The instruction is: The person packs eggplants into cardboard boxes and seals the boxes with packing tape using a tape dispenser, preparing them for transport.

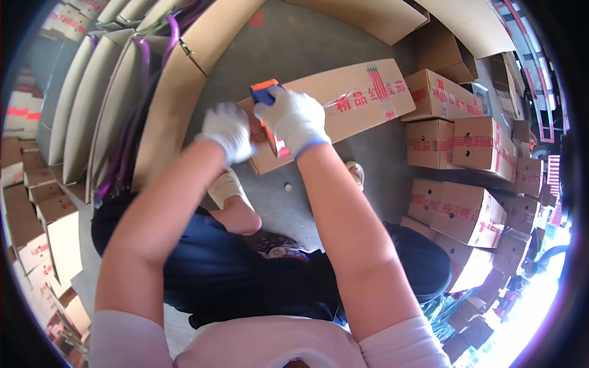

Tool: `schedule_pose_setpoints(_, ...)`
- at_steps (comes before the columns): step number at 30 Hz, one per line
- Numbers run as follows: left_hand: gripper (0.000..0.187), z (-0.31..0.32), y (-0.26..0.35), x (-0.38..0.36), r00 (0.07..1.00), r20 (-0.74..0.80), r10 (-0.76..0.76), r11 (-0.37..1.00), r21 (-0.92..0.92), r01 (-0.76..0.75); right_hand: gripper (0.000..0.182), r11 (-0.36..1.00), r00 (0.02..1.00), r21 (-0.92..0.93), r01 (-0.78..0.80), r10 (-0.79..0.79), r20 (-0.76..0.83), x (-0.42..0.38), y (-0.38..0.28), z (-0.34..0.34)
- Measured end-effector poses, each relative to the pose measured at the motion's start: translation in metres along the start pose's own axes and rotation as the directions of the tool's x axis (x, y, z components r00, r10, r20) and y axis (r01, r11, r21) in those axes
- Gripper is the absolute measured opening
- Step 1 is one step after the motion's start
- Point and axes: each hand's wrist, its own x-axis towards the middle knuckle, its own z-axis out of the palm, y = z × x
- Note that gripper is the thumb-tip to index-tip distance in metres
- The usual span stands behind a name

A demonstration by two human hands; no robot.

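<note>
Right hand [293,119] gripped tape dispenser [265,92] tight; left hand [228,132] lay flat on carton [350,101], holding nothing; best pulled straight along seam

Around me the grey concrete floor [294,43] is crowded: sealed printed cartons [466,144] stack to my right, flattened cardboard sheets [92,104] lean in rows to my left. Harsh daylight glares in low on the right.

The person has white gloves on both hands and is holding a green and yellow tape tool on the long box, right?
Not quite. The head view shows the tape tool is blue and orange. The rest fits: white gloves cover the left hand and right hand, which holds the tool on the long box.
</note>
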Motion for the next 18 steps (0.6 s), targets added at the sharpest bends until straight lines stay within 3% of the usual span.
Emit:
schedule_pose_setpoints(1,0.107,0.015,0.022,-0.014,1.0,0.027,-0.01,0.989,0.15,0.005,0.037,0.999,0.997,-0.045,-0.025,0.028,0.071,0.012,-0.006,-0.006)
schedule_pose_setpoints(2,0.115,0.051,0.036,-0.019,0.991,-0.134,0.008,0.986,0.164,0.014,0.037,0.995,0.988,-0.092,-0.047,0.06,0.144,0.016,-0.011,-0.008)
schedule_pose_setpoints(4,0.112,0.106,0.043,-0.002,0.922,-0.385,-0.036,0.99,0.114,0.087,0.038,0.999,0.995,-0.048,0.0,0.005,0.102,-0.004,-0.006,-0.007)
schedule_pose_setpoints(5,0.112,0.104,0.041,0.0,0.919,-0.393,-0.042,0.989,0.111,0.093,0.04,0.999,0.997,-0.016,0.039,-0.038,0.061,-0.016,0.0,-0.006)
schedule_pose_setpoints(7,0.109,0.1,0.035,0.004,0.921,-0.388,-0.042,0.991,-0.13,-0.009,0.041,1.0,0.998,0.009,0.006,-0.006,0.064,-0.056,0.014,-0.005)
schedule_pose_setpoints(9,0.108,0.08,0.022,0.003,0.943,-0.332,-0.004,0.995,-0.096,-0.029,0.052,0.992,0.988,0.082,0.097,-0.086,-0.129,-0.105,0.037,0.004)
schedule_pose_setpoints(12,0.108,0.022,-0.013,0.006,0.974,-0.214,0.072,0.992,-0.086,-0.092,0.07,0.994,0.971,-0.061,0.089,-0.1,-0.217,-0.16,0.069,0.029)
schedule_pose_setpoints(14,0.104,0.003,-0.048,0.038,0.98,-0.166,0.112,0.986,-0.105,-0.131,0.073,0.996,0.983,-0.024,0.081,-0.083,-0.165,-0.186,0.085,0.044)
schedule_pose_setpoints(15,0.099,-0.012,-0.06,0.044,0.985,-0.141,0.102,0.966,-0.221,-0.132,0.073,0.997,0.983,-0.025,0.074,-0.077,-0.167,-0.195,0.093,0.051)
schedule_pose_setpoints(16,0.094,-0.023,-0.072,0.05,0.99,-0.108,0.094,0.935,-0.331,-0.125,0.076,1.0,0.998,0.005,0.012,-0.012,-0.057,-0.202,0.099,0.058)
schedule_pose_setpoints(17,0.083,-0.016,-0.088,0.067,0.98,-0.188,0.062,0.892,-0.43,-0.139,0.078,0.998,0.997,0.032,-0.055,0.053,0.055,-0.203,0.104,0.067)
schedule_pose_setpoints(18,0.071,-0.016,-0.097,0.077,0.978,-0.208,0.01,0.86,-0.498,-0.115,0.078,0.997,0.996,0.038,-0.066,0.064,0.06,-0.199,0.107,0.077)
